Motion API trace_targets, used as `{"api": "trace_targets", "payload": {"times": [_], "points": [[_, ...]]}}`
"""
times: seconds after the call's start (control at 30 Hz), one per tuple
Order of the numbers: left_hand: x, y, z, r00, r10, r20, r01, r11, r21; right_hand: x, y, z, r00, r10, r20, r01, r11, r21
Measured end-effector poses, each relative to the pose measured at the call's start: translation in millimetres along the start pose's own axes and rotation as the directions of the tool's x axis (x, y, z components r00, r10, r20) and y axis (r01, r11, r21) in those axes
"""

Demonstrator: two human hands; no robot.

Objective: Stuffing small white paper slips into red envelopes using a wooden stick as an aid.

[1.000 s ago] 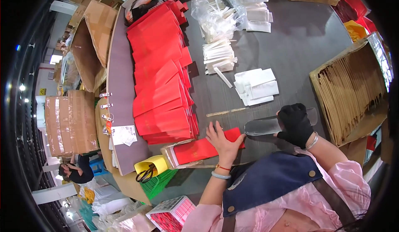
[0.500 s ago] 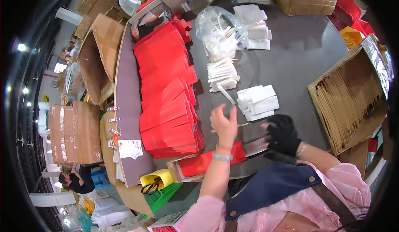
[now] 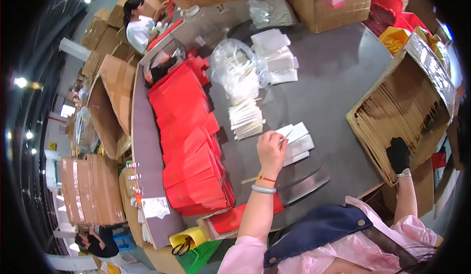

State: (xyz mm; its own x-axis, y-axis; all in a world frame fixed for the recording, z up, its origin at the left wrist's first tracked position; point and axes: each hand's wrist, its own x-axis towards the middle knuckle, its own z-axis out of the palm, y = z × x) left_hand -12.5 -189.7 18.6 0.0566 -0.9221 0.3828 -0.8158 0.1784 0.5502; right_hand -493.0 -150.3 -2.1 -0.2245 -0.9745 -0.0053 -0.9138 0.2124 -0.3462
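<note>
My left hand is bare, its fingertips pinched on a thin white strip. Beneath and beside it lies a small pile of white paper packets. My right hand, in a black glove, reaches into a tilted cardboard box and touches the brown cardboard sheets packed there on edge; its fingers blend into the dark glove. Below my left hand, a shiny grey blade-like piece sticks out of a red sleeve, partly hidden by my left forearm.
Overlapping red sleeves line the table's left side. Further in lie a bundle of white strips, a clear plastic bag and more white packets. A yellow holder with scissors stands near left. A person works beyond the table.
My right hand has moved right, from beside the blade-like piece into the cardboard box. My left hand has closed on a white strip by the packets. The whole view has shifted somewhat.
</note>
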Motion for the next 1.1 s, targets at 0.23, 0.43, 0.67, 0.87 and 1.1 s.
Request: {"api": "trace_targets", "payload": {"times": [0.23,0.43,0.67,0.87,1.1], "points": [[-0.4,-6.3,8.8,0.991,-0.021,0.135,-0.001,0.988,0.156,-18.4,-30.8,-3.3,0.989,0.112,-0.099,-0.084,0.964,0.252],[-10.9,26.7,-10.4,0.989,-0.096,0.108,0.103,0.993,-0.058,-18.1,-31.9,-23.3,0.907,-0.071,-0.415,0.076,0.997,-0.004],[-117.0,33.2,-51.9,0.893,-0.071,0.444,0.063,0.997,0.034,-62.9,-188.0,11.2,0.924,-0.317,-0.214,0.372,0.614,0.696],[-142.7,41.6,-74.0,0.960,-0.209,0.186,0.213,0.977,0.001,-58.2,-178.9,52.9,0.715,-0.697,0.054,0.571,0.626,0.531],[-171.2,27.0,-74.7,0.947,-0.161,0.278,0.129,0.983,0.130,-54.7,-200.6,61.3,0.392,-0.890,0.232,0.858,0.445,0.255]]}}
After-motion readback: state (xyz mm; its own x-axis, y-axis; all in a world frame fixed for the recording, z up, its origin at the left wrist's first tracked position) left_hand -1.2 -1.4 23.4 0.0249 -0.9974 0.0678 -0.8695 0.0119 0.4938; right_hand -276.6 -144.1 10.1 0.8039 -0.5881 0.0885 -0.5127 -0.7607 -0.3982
